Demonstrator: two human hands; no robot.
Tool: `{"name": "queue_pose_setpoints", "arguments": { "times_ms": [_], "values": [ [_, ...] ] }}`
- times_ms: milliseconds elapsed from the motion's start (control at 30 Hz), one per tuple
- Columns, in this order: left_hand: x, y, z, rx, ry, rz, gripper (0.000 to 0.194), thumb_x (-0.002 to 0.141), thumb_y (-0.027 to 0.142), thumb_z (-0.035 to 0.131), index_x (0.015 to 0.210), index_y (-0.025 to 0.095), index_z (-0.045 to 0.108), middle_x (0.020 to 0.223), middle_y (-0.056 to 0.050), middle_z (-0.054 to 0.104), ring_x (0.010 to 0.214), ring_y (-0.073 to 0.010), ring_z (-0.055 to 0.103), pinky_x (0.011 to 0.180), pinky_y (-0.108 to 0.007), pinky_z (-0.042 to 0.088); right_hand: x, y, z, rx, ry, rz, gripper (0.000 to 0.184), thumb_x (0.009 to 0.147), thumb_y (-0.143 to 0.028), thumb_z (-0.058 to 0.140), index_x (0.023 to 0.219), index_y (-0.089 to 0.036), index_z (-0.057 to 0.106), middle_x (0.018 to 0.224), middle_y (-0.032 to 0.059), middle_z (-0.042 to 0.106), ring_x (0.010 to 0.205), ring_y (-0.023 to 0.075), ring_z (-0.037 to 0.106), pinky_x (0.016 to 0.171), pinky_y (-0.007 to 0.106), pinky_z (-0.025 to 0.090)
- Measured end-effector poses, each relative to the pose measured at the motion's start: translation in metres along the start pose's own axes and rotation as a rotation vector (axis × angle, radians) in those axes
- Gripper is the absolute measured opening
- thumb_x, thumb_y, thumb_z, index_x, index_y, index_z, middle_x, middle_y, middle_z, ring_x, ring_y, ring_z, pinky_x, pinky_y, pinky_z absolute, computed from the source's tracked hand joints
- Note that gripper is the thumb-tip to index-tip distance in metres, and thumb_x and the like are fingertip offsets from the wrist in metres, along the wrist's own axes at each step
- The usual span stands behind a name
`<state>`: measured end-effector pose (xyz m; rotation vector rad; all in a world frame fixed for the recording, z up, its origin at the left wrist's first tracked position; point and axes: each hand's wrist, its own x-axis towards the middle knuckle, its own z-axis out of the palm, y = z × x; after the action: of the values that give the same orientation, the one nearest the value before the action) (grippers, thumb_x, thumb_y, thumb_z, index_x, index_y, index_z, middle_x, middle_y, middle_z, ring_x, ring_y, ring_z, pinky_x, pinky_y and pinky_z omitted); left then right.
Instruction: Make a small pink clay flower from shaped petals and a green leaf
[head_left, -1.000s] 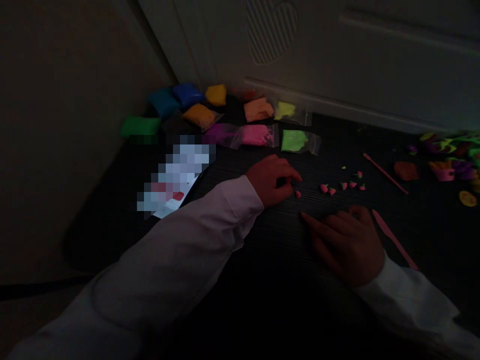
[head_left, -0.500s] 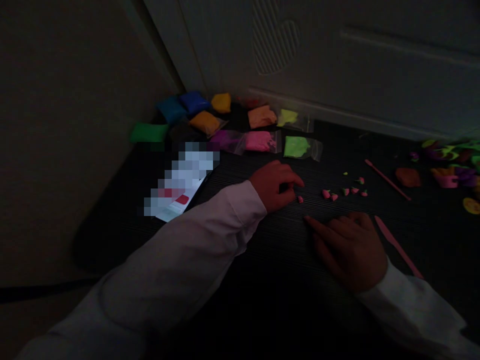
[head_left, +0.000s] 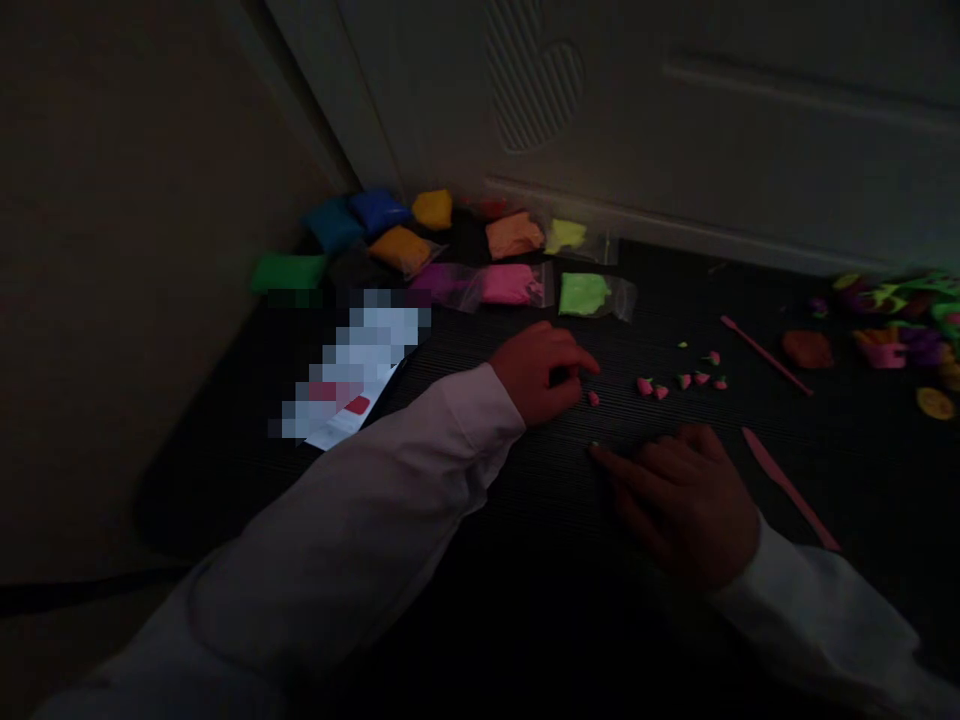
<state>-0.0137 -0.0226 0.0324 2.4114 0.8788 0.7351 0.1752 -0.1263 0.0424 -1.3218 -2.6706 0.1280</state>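
Pointing the forefinger of my right hand (head_left: 679, 495) down at the dark tabletop (head_left: 540, 470), I have its tip at or just above the surface, by a pale speck (head_left: 595, 444) too dim to tell as clay or nail. The other fingers fold back, and I cannot tell whether that hand presses on anything. My left hand (head_left: 544, 372) arches over the table, thumb and forefinger apart with a gap between them, pinching nothing that I can see. Just beside its thumb sits the small pink clay piece (head_left: 593, 398), near the pointing fingertip but not touching it. To its right lie tiny clay strawberries with green tops, the closest one (head_left: 644, 385) a short way off.

For work this small, I judge a light, flat fingertip best, since hard pressure would likely smear soft clay. Keeping my left thumb clear of the pink piece should save its rounded shape. The pink clay knife (head_left: 789, 488) lies beyond my right hand, so my wrist should stay off its handle.
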Motion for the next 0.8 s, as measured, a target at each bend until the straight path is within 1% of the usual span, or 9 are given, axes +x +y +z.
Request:
{"name": "queue_pose_setpoints", "arguments": {
  "times_ms": [167, 333, 467, 633, 800],
  "values": [
    [-0.0008, 0.0013, -0.0012, 0.004, 0.016, 0.008, 0.024, 0.066, 0.013, 0.047, 0.085, 0.013, 0.062, 0.071, -0.002, 0.06, 0.069, -0.0115, 0.05, 0.072, -0.028, 0.038, 0.0003, 0.0006, -0.0002, -0.021, 0.015, 0.081, 0.033, 0.08, -0.025, 0.042, 0.11, -0.018, 0.053, 0.065, 0.0006, 0.056, 0.063, 0.0137, 0.047, 0.069, 0.035, 0.028],
    [-0.0007, -0.0002, 0.0, 0.001, 0.017, 0.02, 0.023, 0.066, 0.013, 0.047, 0.084, 0.014, 0.062, 0.071, -0.002, 0.06, 0.07, -0.0114, 0.051, 0.072, -0.028, 0.038, 0.0001, 0.0005, -0.0009, -0.001, -0.003, 0.012, 0.033, 0.079, -0.027, 0.043, 0.11, -0.023, 0.053, 0.066, -0.0004, 0.055, 0.064, 0.0139, 0.047, 0.069, 0.034, 0.029],
    [-0.0005, -0.0022, 0.0018, 0.001, 0.026, 0.013, 0.023, 0.067, 0.014, 0.048, 0.085, 0.014, 0.062, 0.071, -0.002, 0.06, 0.07, -0.0115, 0.05, 0.071, -0.028, 0.038, 0.0001, 0.0009, -0.0001, -0.02, 0.021, 0.079, 0.033, 0.079, -0.025, 0.043, 0.11, -0.019, 0.053, 0.066, 0.0005, 0.056, 0.063, 0.0137, 0.047, 0.069, 0.034, 0.029],
    [-0.0008, -0.0029, 0.0023, -0.008, 0.028, 0.019, 0.024, 0.066, 0.013, 0.048, 0.084, 0.014, 0.062, 0.07, -0.002, 0.059, 0.069, -0.0111, 0.05, 0.071, -0.028, 0.038, -0.0002, 0.0004, 0.0002, -0.001, -0.003, -0.002, 0.034, 0.079, -0.027, 0.044, 0.112, -0.023, 0.051, 0.066, -0.0005, 0.055, 0.064, 0.0135, 0.047, 0.068, 0.034, 0.029],
    [-0.0012, -0.001, 0.0005, -0.007, 0.023, 0.006, 0.024, 0.066, 0.015, 0.047, 0.085, 0.014, 0.062, 0.071, -0.002, 0.059, 0.069, -0.0111, 0.05, 0.071, -0.028, 0.038, -0.0005, 0.002, 0.0002, -0.017, 0.036, 0.07, 0.033, 0.079, -0.025, 0.044, 0.11, -0.018, 0.053, 0.067, 0.0015, 0.056, 0.064, 0.0133, 0.048, 0.068, 0.033, 0.029]
  ]
}}
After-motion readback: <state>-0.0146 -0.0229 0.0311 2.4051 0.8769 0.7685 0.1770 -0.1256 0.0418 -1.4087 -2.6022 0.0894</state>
